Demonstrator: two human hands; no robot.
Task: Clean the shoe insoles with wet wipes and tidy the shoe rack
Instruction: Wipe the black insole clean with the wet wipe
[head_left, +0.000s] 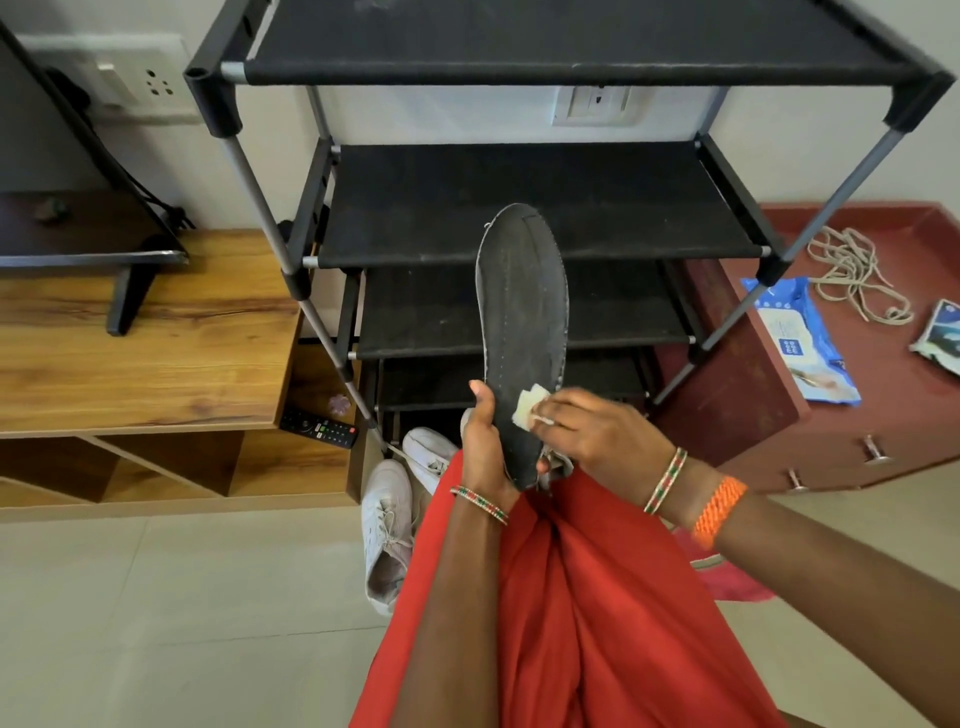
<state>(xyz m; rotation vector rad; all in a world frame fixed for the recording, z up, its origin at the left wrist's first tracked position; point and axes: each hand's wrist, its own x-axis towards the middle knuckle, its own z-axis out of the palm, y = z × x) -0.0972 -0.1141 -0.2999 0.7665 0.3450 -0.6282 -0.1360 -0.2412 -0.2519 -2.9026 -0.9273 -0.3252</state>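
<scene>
A long dark grey insole (522, 306) stands almost upright in front of the black shoe rack (535, 208), toe end up. My left hand (483, 441) grips its heel end, thumb on the left edge. My right hand (592, 431) pinches a folded white wet wipe (527, 408) and presses it on the lower part of the insole. Two white sneakers (387, 525) lie on the floor by the rack's foot, partly hidden behind my red garment. A blue pack of wet wipes (800, 338) lies on the red cabinet to the right.
The rack's fabric shelves hold no shoes. A wooden TV stand (145, 353) stands to the left, with a black remote (319, 428) on its lower ledge. Loose cord (852, 275) and another packet (940, 332) lie on the red cabinet (779, 457). Light floor tiles (156, 623) stretch below.
</scene>
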